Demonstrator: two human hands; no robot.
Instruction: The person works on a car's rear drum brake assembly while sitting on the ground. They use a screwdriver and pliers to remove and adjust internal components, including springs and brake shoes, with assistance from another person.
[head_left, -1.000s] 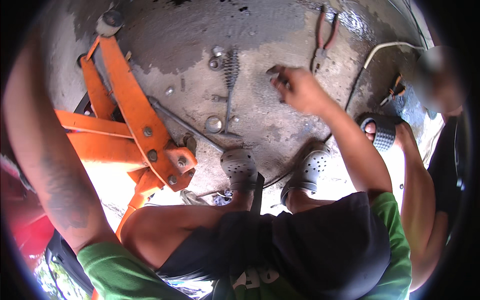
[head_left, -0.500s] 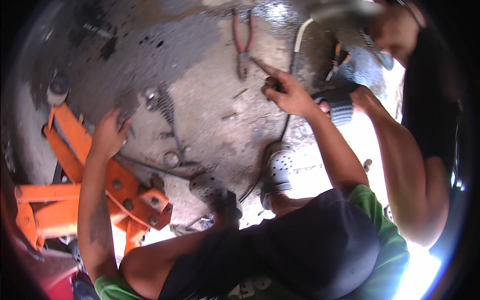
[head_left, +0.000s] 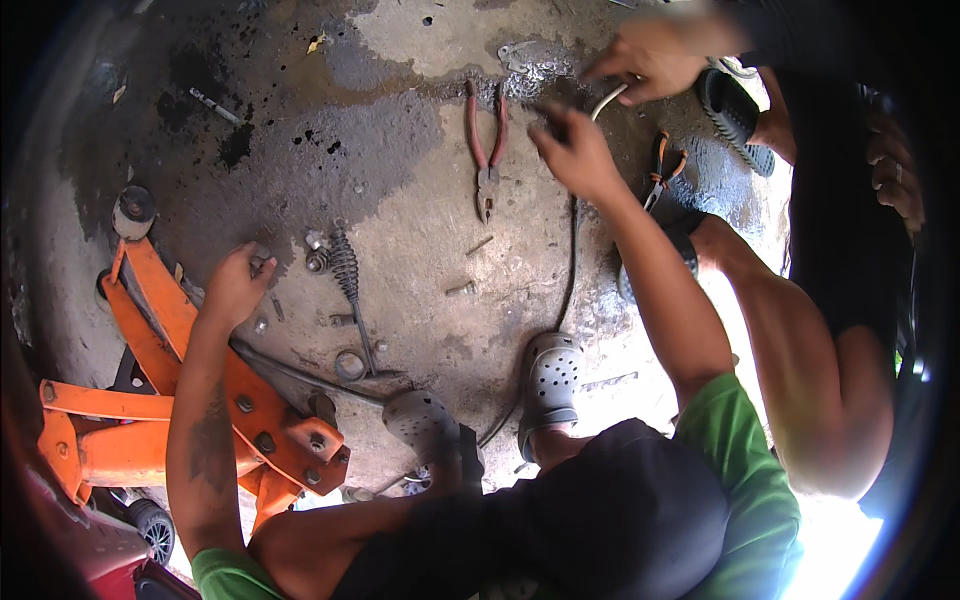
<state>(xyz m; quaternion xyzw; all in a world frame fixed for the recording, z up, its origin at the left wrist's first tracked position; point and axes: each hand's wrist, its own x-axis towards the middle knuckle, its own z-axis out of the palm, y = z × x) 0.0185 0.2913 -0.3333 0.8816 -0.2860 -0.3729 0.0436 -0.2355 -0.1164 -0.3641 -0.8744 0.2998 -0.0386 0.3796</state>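
One curled left hand is near the spring, the right hand beside red-handled pliers on the floor; I cannot tell either's grip and judge slow, low reaching best.

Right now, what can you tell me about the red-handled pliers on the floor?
The pliers lie on the stained concrete floor. Their two long handles, dull red and seemingly coated in plastic or rubber, spread in a narrow V toward the top of the picture. Below the pivot, the grey, metallic-looking nose tapers and points toward the person. Whether its tips meet is too small to tell. No hand touches them; the person's right hand is to their right.
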